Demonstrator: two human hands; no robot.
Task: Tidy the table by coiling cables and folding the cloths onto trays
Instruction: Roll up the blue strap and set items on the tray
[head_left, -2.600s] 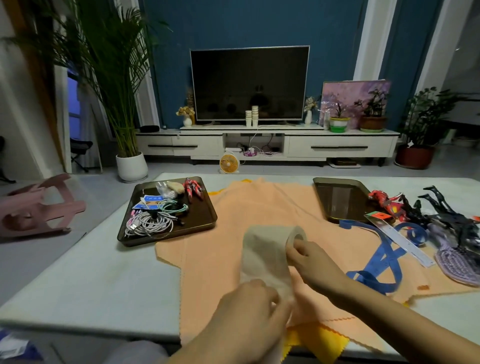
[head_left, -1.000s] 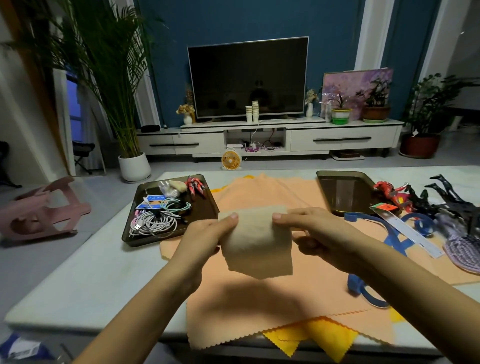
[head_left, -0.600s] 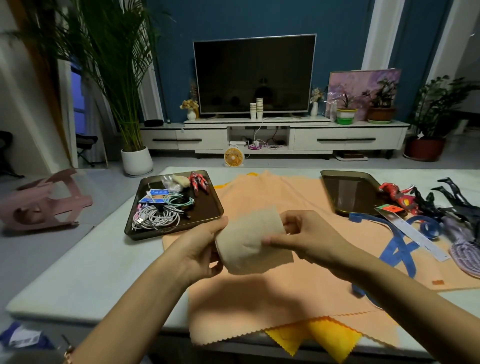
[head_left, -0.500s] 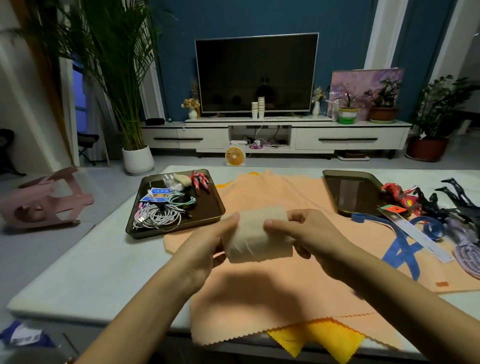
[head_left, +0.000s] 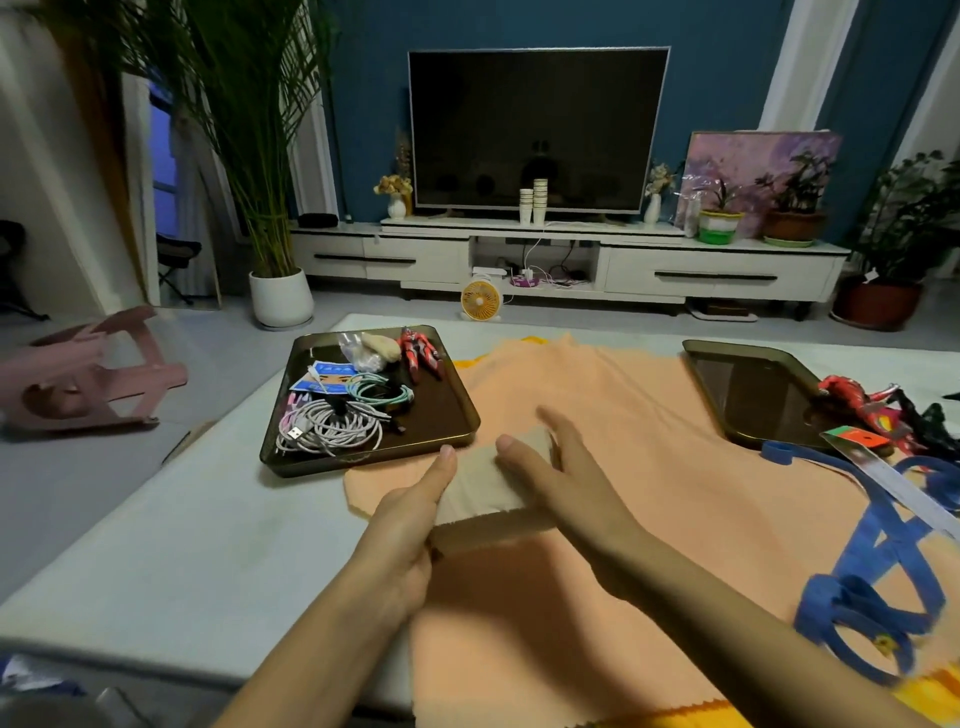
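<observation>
A small beige cloth (head_left: 480, 499), folded into a thick pad, sits between my hands just above the big orange cloth (head_left: 613, 519) that covers the table. My left hand (head_left: 410, 525) grips its left side, thumb on top. My right hand (head_left: 561, 483) lies on its right side with the fingers stretched out flat. The left tray (head_left: 452, 415) holds coiled white and green cables (head_left: 337, 421) and a red figure. The right tray (head_left: 748, 389) is dark and bare. A yellow cloth edge (head_left: 691, 717) shows under the orange one.
A blue strap (head_left: 878, 571) loops over the orange cloth at the right, beside a ruler (head_left: 904, 483) and red and black toy figures (head_left: 883, 410). The white table (head_left: 182, 545) ends at the near edge. Beyond it stand a TV unit and plants.
The beige cloth went from a loose roll to a flat sheet, then a folded pad. Both hands lowered it toward the orange cloth, nearer the left tray. The camera tilted down and closer.
</observation>
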